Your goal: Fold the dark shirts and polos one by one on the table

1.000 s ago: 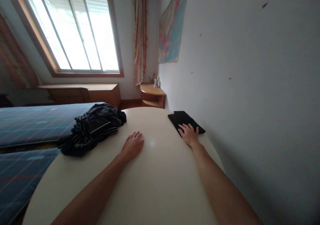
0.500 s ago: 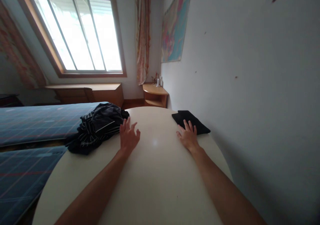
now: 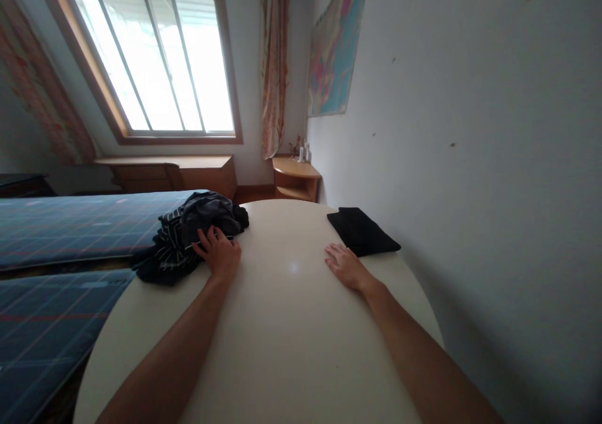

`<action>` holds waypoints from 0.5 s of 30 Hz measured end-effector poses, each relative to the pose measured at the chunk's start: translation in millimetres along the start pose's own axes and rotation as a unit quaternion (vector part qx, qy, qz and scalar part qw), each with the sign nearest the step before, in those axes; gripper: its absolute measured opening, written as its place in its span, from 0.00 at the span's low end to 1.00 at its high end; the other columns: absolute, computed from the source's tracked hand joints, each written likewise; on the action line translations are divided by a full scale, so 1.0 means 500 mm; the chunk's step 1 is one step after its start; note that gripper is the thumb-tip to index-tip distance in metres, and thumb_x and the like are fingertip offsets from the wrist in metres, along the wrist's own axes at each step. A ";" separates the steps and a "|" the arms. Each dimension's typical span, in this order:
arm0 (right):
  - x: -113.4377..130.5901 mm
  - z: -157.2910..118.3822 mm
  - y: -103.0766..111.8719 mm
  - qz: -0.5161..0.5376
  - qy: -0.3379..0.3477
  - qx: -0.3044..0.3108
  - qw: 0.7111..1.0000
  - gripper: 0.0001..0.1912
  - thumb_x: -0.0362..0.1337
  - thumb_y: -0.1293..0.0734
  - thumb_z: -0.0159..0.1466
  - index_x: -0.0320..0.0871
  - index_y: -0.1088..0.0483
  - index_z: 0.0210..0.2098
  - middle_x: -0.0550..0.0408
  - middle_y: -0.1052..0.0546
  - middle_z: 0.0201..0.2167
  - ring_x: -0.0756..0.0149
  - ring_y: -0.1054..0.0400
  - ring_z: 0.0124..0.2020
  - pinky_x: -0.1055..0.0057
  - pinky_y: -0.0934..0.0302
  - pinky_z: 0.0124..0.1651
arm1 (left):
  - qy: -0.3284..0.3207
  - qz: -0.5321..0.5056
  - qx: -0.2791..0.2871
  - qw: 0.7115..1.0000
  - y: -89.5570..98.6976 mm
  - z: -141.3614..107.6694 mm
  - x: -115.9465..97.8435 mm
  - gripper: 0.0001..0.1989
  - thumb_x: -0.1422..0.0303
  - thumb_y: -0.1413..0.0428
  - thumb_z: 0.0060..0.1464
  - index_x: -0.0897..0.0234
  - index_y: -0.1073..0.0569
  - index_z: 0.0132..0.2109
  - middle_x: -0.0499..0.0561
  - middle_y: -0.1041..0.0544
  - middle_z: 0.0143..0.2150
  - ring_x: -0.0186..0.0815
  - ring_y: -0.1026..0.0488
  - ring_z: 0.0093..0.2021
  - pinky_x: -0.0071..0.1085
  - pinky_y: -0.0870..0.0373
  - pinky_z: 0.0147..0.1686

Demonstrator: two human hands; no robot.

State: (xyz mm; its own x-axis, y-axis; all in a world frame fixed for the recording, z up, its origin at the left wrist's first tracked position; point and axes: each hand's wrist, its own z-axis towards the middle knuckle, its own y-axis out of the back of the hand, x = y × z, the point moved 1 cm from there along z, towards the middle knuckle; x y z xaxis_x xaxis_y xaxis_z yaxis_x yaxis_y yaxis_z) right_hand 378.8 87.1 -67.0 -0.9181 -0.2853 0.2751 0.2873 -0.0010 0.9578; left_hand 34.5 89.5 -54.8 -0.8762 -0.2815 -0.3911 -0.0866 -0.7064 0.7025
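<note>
A heap of crumpled dark clothes (image 3: 188,223), some with white stripes, lies at the left side of the white round table (image 3: 291,336). My left hand (image 3: 221,251) is at the heap's right front, its fingers spread over the cloth; whether they press on it I cannot tell. On the right of the table a folded black garment (image 3: 364,233) lies flat. My right hand (image 3: 345,266) is just in front of that garment's near left edge, palm down with fingers stretched out, holding nothing.
Two beds or mattresses with blue plaid covers (image 3: 42,311) stand left of the table. A white wall (image 3: 493,223) runs close along the right. Beyond the table are a wooden desk (image 3: 207,176) and a small corner shelf (image 3: 296,168) with small items on top.
My left hand has moved left onto the heap of clothes. My right hand has drawn back from the folded black garment toward me and slightly left. The view has shifted a little.
</note>
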 end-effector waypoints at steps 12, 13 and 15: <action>-0.018 0.008 -0.012 0.000 0.020 0.005 1.000 0.29 0.45 0.45 0.71 0.39 0.40 0.67 0.45 0.43 0.70 0.57 0.53 0.71 0.58 0.61 0.71 | 0.061 -0.073 -0.079 0.992 0.030 0.042 0.049 0.22 0.72 0.47 0.57 0.61 0.30 0.59 0.61 0.35 0.64 0.55 0.42 0.64 0.56 0.50 0.60; -0.020 0.009 -0.013 0.001 0.022 0.006 1.000 0.29 0.45 0.45 0.71 0.39 0.40 0.67 0.45 0.43 0.70 0.57 0.53 0.71 0.58 0.61 0.71 | 0.057 -0.081 -0.083 0.992 0.028 0.046 0.051 0.19 0.73 0.48 0.57 0.60 0.27 0.55 0.59 0.30 0.60 0.53 0.39 0.62 0.54 0.49 0.60; -0.021 0.011 -0.016 0.003 0.023 0.008 1.000 0.29 0.45 0.46 0.71 0.39 0.39 0.66 0.45 0.43 0.70 0.56 0.53 0.71 0.56 0.61 0.70 | 0.023 -0.106 -0.096 0.990 0.027 0.049 0.050 0.13 0.73 0.50 0.59 0.60 0.24 0.47 0.56 0.24 0.53 0.50 0.35 0.58 0.51 0.48 0.59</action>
State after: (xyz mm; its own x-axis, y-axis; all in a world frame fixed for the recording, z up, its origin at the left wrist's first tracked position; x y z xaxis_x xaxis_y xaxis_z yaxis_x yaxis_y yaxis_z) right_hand 384.9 95.4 -77.0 -0.9026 -0.3296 0.2770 0.2877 0.0167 0.9576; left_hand -0.2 88.9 -40.4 -0.8257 -0.1399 -0.5464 -0.1707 -0.8613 0.4785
